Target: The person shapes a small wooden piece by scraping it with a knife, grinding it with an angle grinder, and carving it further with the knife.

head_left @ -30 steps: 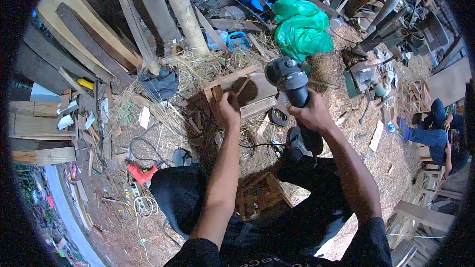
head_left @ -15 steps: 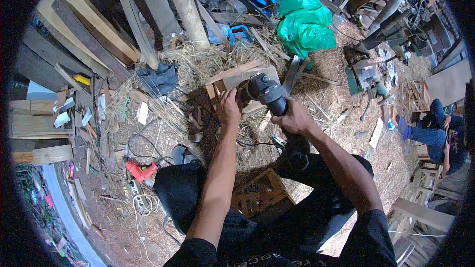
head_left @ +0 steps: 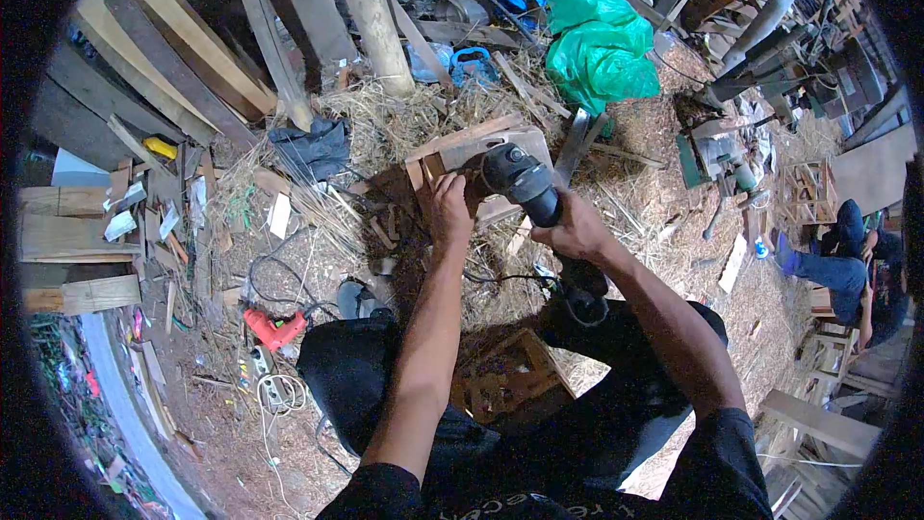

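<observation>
My right hand (head_left: 577,228) is wrapped round the body of a dark angle grinder (head_left: 518,175), whose head points up and left over a wooden piece (head_left: 472,143). At the left end of that piece rests my left hand (head_left: 450,204), its fingers curled on the wood beside the grinder head. The grinder head hides part of the wood and whatever contact it makes there. Below the hands, between my legs, stands a slatted wooden frame (head_left: 510,376).
A red power tool (head_left: 274,329) and a power strip with cable lie left of my leg. A green plastic bag (head_left: 602,53) is ahead. Right stands a machine (head_left: 717,159); beyond it a person (head_left: 852,270) sits. Planks (head_left: 183,39) lean at the left.
The grinder has moved left and down from beside the wooden piece to over its middle, near my left hand. My right hand moved with it. Since half a second ago little differs.
</observation>
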Action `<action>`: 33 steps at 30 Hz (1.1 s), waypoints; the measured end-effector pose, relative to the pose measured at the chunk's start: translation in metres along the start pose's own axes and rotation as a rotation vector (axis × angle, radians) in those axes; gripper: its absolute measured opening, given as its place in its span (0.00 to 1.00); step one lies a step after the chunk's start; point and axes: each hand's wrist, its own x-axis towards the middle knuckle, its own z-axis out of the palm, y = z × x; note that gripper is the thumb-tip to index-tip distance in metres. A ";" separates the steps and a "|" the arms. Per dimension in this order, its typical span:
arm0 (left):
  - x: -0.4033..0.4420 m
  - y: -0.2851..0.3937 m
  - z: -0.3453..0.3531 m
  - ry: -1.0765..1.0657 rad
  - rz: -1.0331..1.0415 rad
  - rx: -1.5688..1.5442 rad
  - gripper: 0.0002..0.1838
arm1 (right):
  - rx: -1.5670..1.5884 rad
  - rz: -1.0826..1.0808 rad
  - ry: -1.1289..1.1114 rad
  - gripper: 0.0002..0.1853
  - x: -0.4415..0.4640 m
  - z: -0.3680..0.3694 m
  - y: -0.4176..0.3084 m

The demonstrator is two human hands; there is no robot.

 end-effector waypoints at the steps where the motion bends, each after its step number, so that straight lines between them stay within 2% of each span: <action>1: -0.002 -0.006 0.006 0.028 0.004 0.016 0.19 | -0.034 0.055 -0.040 0.33 -0.005 -0.007 -0.012; 7: 0.002 -0.001 0.001 -0.013 -0.037 -0.039 0.14 | 0.110 0.072 -0.079 0.36 -0.001 0.006 0.016; 10: 0.000 -0.010 0.013 0.028 -0.046 -0.034 0.12 | 0.007 0.110 -0.126 0.36 0.004 0.003 0.022; 13: 0.002 -0.010 0.013 0.057 -0.016 -0.052 0.11 | 0.144 -0.085 0.024 0.36 0.009 0.019 0.057; 16: 0.002 -0.011 0.014 0.064 0.002 -0.058 0.11 | 0.164 -0.003 -0.003 0.36 0.014 0.022 0.061; 25: 0.002 -0.005 0.007 0.035 -0.019 -0.067 0.12 | 0.015 -0.086 -0.029 0.39 0.023 0.022 0.060; 28: 0.001 -0.007 0.009 0.037 -0.021 -0.043 0.12 | -0.010 0.019 -0.059 0.39 0.016 0.012 0.035; 31: 0.000 -0.012 0.013 0.052 0.004 -0.050 0.13 | 0.073 -0.045 0.008 0.38 0.018 0.015 0.040; 33: 0.000 -0.010 0.013 0.056 -0.018 -0.060 0.14 | 0.013 -0.031 -0.031 0.38 0.015 0.006 0.024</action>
